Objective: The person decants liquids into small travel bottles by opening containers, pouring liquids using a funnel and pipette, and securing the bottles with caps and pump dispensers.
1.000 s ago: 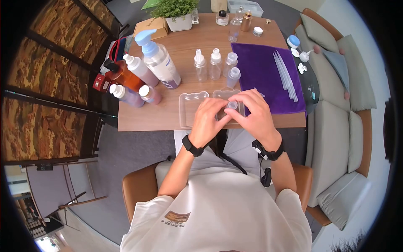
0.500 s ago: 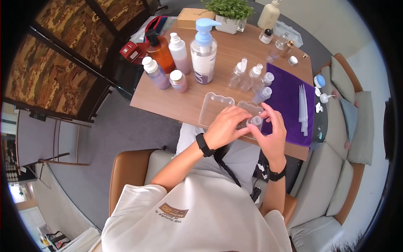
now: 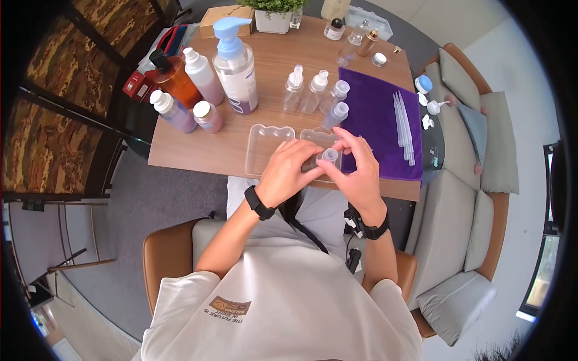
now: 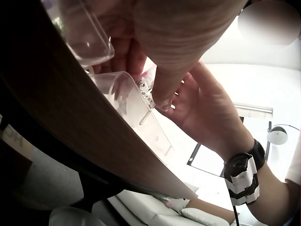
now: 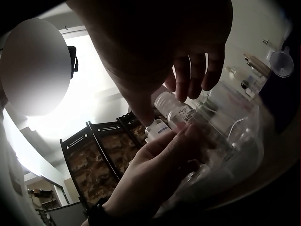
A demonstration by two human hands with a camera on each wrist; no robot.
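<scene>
My left hand (image 3: 283,171) grips a small clear bottle (image 5: 183,113) with dark lettering, tilted, over the front of the table. Around the bottle's translucent cap (image 3: 330,154), the thumb and fingers of my right hand (image 3: 360,171) pinch from the far side and the near side. Under both hands lies an open clear plastic case (image 3: 262,157) with a wavy edge; the hands hide part of its right half. Just beyond stand several small clear travel bottles (image 3: 293,93), two of them with spray tops. The left wrist view shows the case's wall (image 4: 117,82) close by the fingers.
At left stand a large blue-topped pump bottle (image 3: 236,75), an amber bottle (image 3: 174,81) and several smaller bottles. A purple cloth (image 3: 367,156) on the right bears long translucent strips (image 3: 402,129). Perfume bottles (image 3: 368,42) and a potted plant (image 3: 272,21) are at the back.
My right fingers spread off the cap half a second ago and have closed in on it again. The head view swung aside and back. The left hand keeps its grip on the bottle.
</scene>
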